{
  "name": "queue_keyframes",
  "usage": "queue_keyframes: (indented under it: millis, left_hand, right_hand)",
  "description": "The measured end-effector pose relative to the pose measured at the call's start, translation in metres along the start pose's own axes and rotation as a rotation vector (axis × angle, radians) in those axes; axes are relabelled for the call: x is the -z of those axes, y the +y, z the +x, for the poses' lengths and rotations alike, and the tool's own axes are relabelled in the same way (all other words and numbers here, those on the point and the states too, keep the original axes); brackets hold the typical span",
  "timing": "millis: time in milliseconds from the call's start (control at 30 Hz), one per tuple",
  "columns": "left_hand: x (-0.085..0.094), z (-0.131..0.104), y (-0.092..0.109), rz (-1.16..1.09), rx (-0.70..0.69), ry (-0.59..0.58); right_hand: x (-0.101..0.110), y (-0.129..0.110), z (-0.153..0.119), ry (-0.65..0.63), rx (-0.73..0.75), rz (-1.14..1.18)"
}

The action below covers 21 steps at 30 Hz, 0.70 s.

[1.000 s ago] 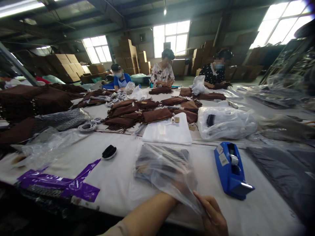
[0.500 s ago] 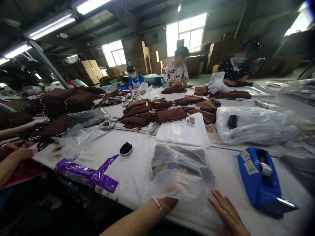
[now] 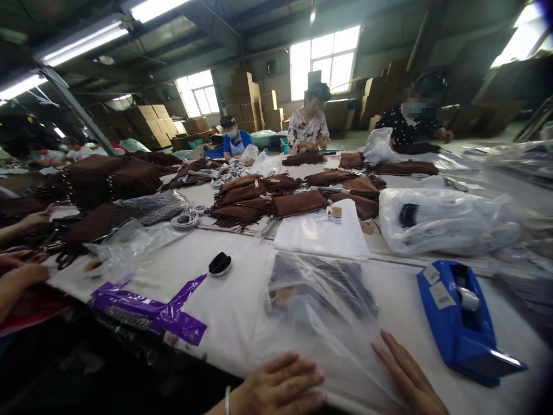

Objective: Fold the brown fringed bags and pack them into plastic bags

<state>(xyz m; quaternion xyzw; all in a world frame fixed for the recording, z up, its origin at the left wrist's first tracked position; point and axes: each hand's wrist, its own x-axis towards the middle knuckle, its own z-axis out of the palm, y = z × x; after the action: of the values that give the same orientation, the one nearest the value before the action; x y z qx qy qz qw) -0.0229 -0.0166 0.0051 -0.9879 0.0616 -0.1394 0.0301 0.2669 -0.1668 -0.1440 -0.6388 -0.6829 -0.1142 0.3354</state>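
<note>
At the near edge of the long white surface (image 3: 224, 305), going from left to right, a co-worker's hand (image 3: 21, 276) rests by a dark pile, then strips of purple plastic film (image 3: 147, 308) lie beside a small black oval brush (image 3: 220, 263). Next comes the left hand (image 3: 280, 386), fingers spread and pressed flat on the near flap of a clear plastic bag holding a folded dark grey garment (image 3: 319, 288). The right hand (image 3: 408, 377), likewise flat and open, lies on the bag's right near corner, so the bag sits just ahead of and between both hands. This looks like smoothing the filled bag flat; closing it would seem to call for folding the open flap over and taping it. A blue tape dispenser (image 3: 464, 320) stands near, to the right.
</note>
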Motion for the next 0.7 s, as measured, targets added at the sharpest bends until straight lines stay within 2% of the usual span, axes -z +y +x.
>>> queue_keyframes:
  millis: [100, 167, 233, 333, 433, 567, 700]
  left_hand:
    - [0.0, -0.018, -0.017, 0.173, 0.393, -0.024]
    - [-0.003, -0.028, -0.033, 0.181, 0.504, -0.077]
    - [0.0, -0.039, -0.047, 0.128, 0.445, -0.134]
    - [0.012, -0.051, -0.058, -0.044, 0.265, -0.271]
    - [0.02, -0.05, -0.065, -0.241, 0.189, -0.404]
    - [0.015, -0.038, -0.075, -0.338, 0.274, -0.482]
    - [0.018, -0.034, -0.08, -0.445, 0.273, -0.555]
  right_hand:
    - [-0.001, -0.003, 0.008, -0.011, 0.079, 0.001]
    - [0.002, -0.003, 0.013, -0.047, 0.109, 0.034]
    - [0.01, -0.003, 0.016, -0.101, 0.096, 0.084]
    - [0.024, -0.004, 0.02, -0.237, 0.148, 0.162]
    - [0.027, -0.006, 0.025, -0.342, 0.162, 0.229]
    - [0.013, -0.006, 0.029, -0.249, -0.026, 0.293]
    - [0.008, -0.007, 0.021, -0.21, -0.011, 0.356]
